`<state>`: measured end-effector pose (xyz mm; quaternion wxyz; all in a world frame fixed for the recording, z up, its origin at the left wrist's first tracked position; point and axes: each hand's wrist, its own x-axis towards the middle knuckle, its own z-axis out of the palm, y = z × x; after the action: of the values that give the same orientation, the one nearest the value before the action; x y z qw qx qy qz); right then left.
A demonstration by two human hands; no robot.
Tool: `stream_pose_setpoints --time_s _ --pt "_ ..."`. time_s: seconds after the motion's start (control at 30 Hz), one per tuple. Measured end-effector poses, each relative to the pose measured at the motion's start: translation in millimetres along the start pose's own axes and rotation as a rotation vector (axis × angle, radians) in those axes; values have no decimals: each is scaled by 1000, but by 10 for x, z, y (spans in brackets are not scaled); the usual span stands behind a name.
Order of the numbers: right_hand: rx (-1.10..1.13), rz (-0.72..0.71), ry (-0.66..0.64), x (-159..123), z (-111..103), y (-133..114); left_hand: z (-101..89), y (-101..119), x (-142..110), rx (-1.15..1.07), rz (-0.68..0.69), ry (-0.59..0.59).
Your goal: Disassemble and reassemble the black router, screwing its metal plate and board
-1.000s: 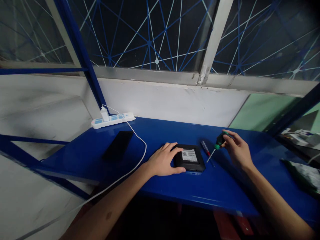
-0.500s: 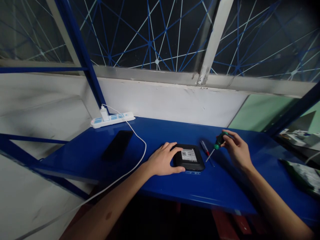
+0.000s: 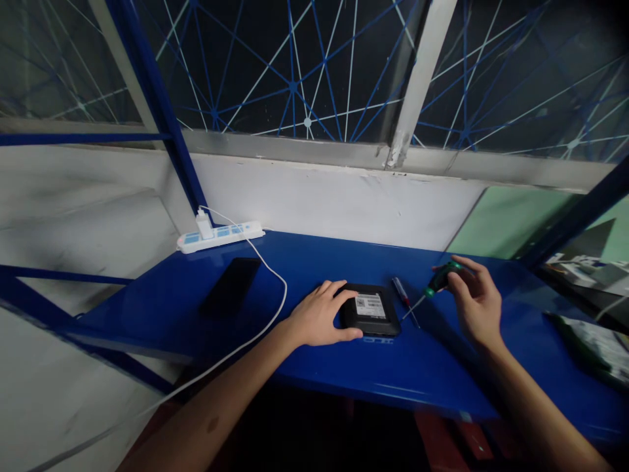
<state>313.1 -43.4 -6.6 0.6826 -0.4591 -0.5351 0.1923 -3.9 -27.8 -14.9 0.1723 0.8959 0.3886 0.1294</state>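
A flat black square device [image 3: 390,308] with a white printed label lies on the blue table. My left hand [image 3: 322,316] is across its left side, fingers at the far edge and thumb along the near edge, holding it steady. Between the thumb and fingers of my right hand [image 3: 476,298] is a green-and-black screwdriver [image 3: 439,278], tilted so its thin shaft points down and left. Its tip is by the device's right edge; whether they touch I cannot tell. A second screwdriver [image 3: 400,290], with a clear and red handle, lies just behind that shaft.
Left of my hand lies a black phone [image 3: 230,285]. A white power strip [image 3: 221,236] with a plugged-in charger stands at the back left, and its white cable [image 3: 275,314] runs across the table toward me. A green-and-silver packet [image 3: 594,344] lies at the right.
My right hand has moved slightly right and the screwdriver now leans flatter, its tip nearer the device's lower right edge. My left hand and the device stay in place.
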Motion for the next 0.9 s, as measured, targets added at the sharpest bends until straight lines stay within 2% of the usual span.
stream_pose_setpoints --time_s 0.13,0.3,0.47,0.73,0.9 --pt "-41 -111 69 -250 -36 -198 4 1 7 21 16 4" --pt "-94 -96 52 -422 -126 -295 11 -10 10 9 31 35" --pt "-106 -60 21 -428 -164 -303 1 -1 9 -3 20 23" --pt "-112 -46 -29 -420 -65 -391 15 -8 9 -30 28 41" --pt "-139 36 -33 -410 -132 -249 0 -1 9 -19 3 32"
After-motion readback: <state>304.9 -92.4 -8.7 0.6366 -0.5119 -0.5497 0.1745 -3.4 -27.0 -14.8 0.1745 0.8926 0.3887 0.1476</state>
